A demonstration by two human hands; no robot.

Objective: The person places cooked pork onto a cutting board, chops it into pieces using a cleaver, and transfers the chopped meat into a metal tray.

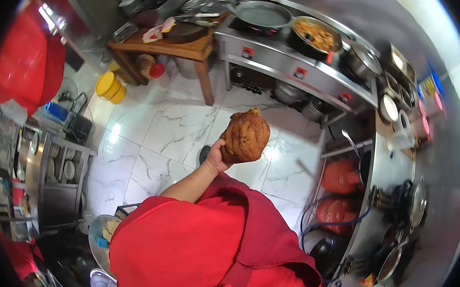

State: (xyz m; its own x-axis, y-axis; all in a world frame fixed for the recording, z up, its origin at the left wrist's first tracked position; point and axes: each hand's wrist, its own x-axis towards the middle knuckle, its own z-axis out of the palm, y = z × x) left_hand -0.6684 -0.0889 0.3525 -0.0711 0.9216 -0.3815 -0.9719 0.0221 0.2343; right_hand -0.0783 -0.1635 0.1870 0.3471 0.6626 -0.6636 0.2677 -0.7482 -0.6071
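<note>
My left hand (218,156) is closed around the lower left side of a large browned piece of meat (246,135), which looks like a fried pork knuckle. Its surface is golden brown and wrinkled, with a small knob at the top. The meat is held up in front of my red shirt, above the tiled floor. Part of my fingers is hidden behind it. My right hand is out of view.
Ahead stands a steel stove (294,68) with a wide pan (263,13), a pan of food (317,36) and a pot (361,62). A wooden table (162,48) adjoins it. Red gas cylinders (340,175) sit under the right counter. A person in red (28,60) is at left.
</note>
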